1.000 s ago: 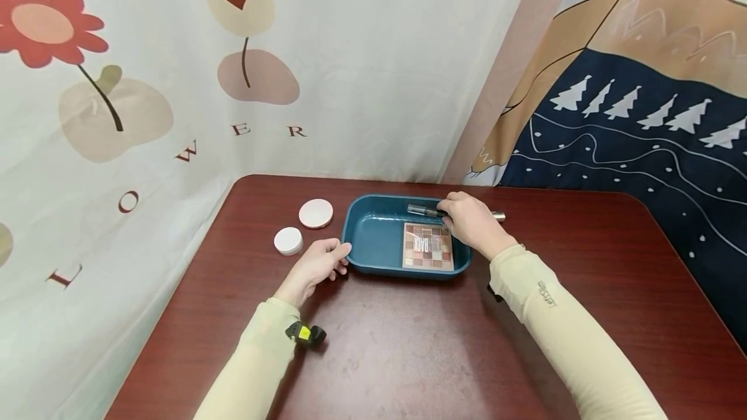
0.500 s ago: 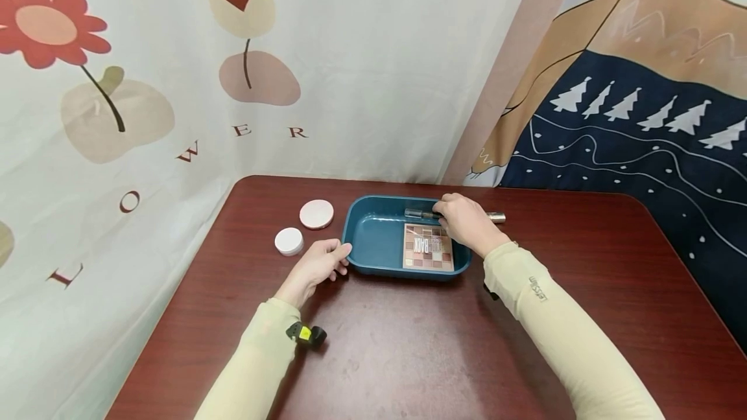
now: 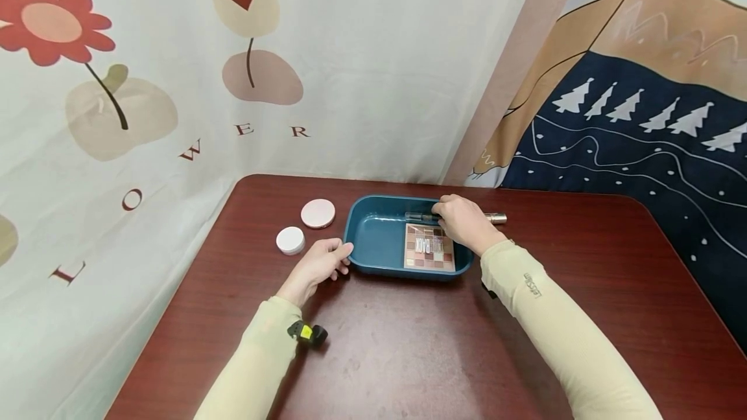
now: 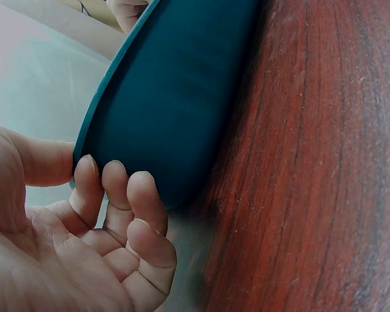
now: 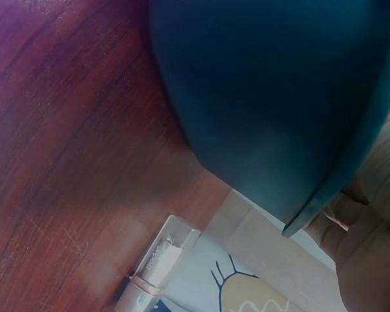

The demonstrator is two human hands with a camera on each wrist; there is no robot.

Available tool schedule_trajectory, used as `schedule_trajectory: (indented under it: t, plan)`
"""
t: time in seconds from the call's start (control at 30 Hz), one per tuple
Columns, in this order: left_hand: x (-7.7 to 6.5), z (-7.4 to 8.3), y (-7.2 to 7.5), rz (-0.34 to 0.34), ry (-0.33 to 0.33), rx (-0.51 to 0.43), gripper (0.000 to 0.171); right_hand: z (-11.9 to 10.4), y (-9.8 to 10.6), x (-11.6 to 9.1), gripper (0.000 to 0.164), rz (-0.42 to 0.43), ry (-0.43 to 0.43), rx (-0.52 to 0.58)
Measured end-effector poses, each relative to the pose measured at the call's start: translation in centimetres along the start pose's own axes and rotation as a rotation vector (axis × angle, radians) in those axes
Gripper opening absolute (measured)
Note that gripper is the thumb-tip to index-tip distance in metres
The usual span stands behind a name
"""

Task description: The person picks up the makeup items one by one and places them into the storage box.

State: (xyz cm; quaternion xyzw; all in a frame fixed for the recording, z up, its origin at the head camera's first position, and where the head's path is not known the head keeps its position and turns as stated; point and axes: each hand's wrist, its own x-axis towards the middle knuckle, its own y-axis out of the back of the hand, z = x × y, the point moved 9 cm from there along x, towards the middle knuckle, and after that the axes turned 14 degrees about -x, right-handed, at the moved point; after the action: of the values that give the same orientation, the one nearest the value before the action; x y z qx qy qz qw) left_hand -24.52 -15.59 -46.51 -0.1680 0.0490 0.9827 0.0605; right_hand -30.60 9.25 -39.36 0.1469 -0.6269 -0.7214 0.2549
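In the head view my left hand [image 3: 318, 267] pinches the left rim of a blue tray [image 3: 373, 238]. The left wrist view shows the thumb on one side of the rim and fingertips [image 4: 142, 188] against the outer wall. My right hand [image 3: 463, 220] reaches over the tray's right end, holding a slim cosmetic tube [image 3: 417, 217], clear at its left end; the fingers hide the rest. An eyeshadow palette [image 3: 428, 247] lies flat in the tray's right half, just in front of the tube. In the right wrist view, the tray wall covers much of the right hand's fingers.
A white round jar [image 3: 290, 240] and a pale round compact [image 3: 318, 213] lie left of the tray on the dark red table [image 3: 397, 342]. Right of the tray lies a lipstick-like tube [image 5: 157, 263] with a clear end and metallic band. A printed curtain [image 3: 373, 83] hangs behind.
My right hand has shifted slightly left, and the slim tube has come down lower in the tray. The left hand stays on the rim.
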Motion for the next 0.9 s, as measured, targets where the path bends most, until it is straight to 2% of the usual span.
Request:
schedule_trajectory:
  t: [0.43, 0.9]
  plan:
    - [0.0, 0.1, 0.0, -0.002, -0.006, 0.002, 0.036, -0.5, 0.0, 0.8, 0.014, -0.017, 0.026, -0.012]
    - [0.0, 0.2, 0.0, -0.001, -0.012, -0.001, 0.035, -0.5, -0.8, 1.5, 0.015, -0.118, 0.018, -0.005]
